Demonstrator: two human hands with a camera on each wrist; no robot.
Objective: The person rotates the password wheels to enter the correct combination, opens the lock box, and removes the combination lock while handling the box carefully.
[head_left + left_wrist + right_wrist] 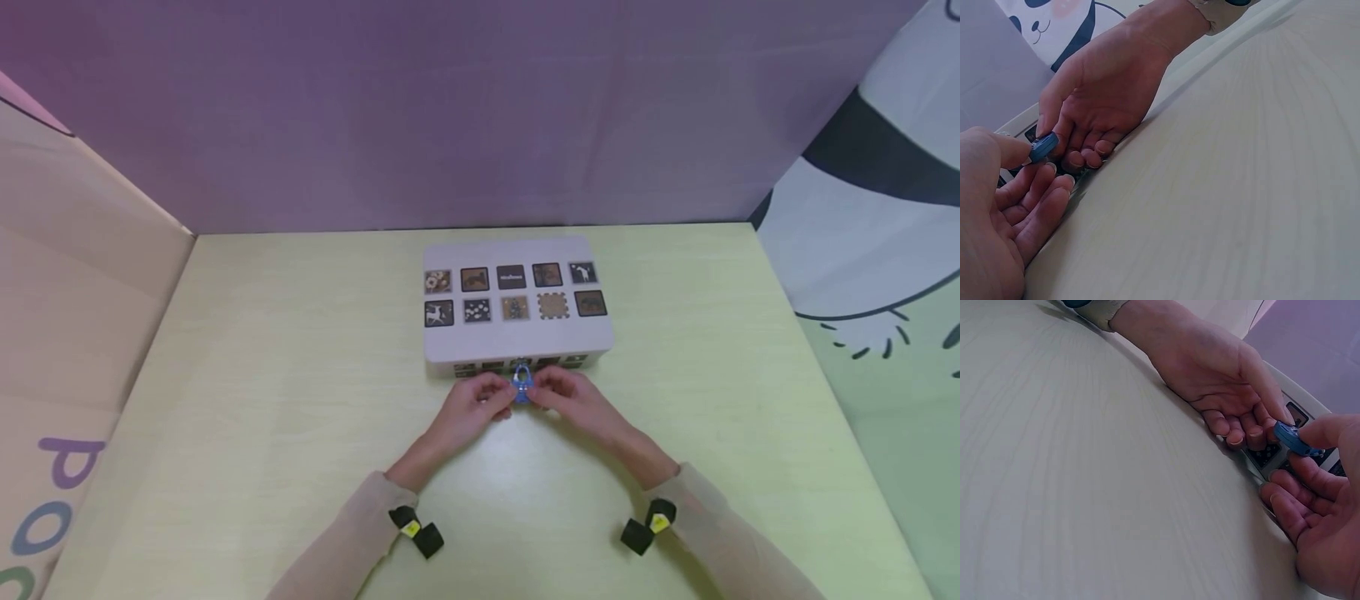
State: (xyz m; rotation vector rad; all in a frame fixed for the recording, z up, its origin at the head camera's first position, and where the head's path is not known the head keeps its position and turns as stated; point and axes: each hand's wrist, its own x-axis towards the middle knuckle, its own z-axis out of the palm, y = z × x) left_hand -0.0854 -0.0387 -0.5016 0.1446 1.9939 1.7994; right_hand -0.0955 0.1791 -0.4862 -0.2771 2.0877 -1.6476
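A small blue padlock [522, 392] with a silver shackle sits at the front of a white lidded box [517, 335]. My left hand [474, 407] pinches its left side between thumb and fingers. From the other side, my right hand [581, 403] pinches the right edge. In the left wrist view the blue body of the padlock [1044, 147] shows between both thumbs, the other fingers loosely curled below. The right wrist view shows the padlock [1292, 438] close against the box front; part of its shackle is hidden there. Small dark and brown pictures cover the box lid and front.
The box stands toward the back of a pale wooden table [300, 375]. Behind it rises a purple wall [465, 117]. A printed panel [862, 250] borders the right side, and a light panel with letters [75, 333] borders the left.
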